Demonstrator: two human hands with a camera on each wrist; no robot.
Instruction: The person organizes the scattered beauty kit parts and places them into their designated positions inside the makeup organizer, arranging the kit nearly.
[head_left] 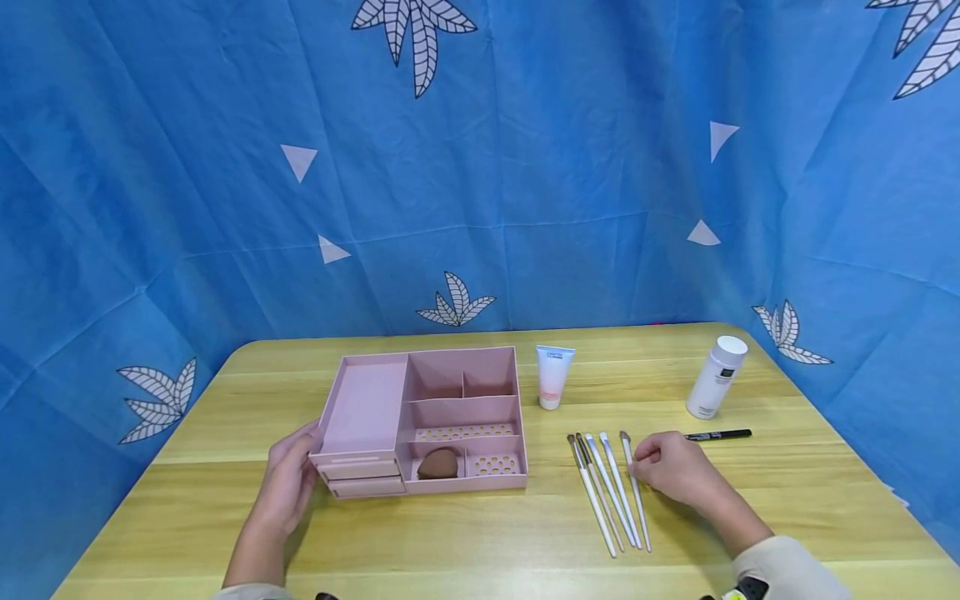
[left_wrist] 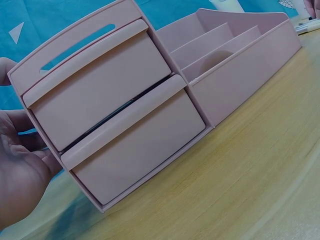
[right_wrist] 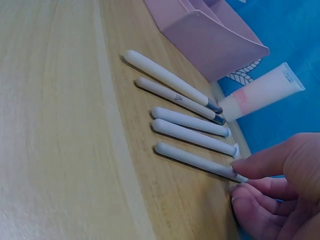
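Observation:
A pink desktop organizer (head_left: 367,404) stands on the table with two closed drawers (left_wrist: 125,145) at its front left. My left hand (head_left: 283,479) rests against the organizer's left side, its fingers partly hidden behind that wall in the left wrist view. A brown makeup sponge (head_left: 439,463) sits in a front compartment. On the right, several makeup brushes (head_left: 600,492) lie side by side. My right hand (head_left: 675,467) pinches the rightmost brush (right_wrist: 192,160) near its bristle end between thumb and finger; the brush's handle lies along the table.
Behind the brushes, a white and pink squeeze tube (head_left: 553,377) stands on its cap. A white bottle (head_left: 716,379) stands at the back right, with a black pen (head_left: 720,435) lying in front of it. A blue patterned cloth (head_left: 480,167) hangs behind the table.

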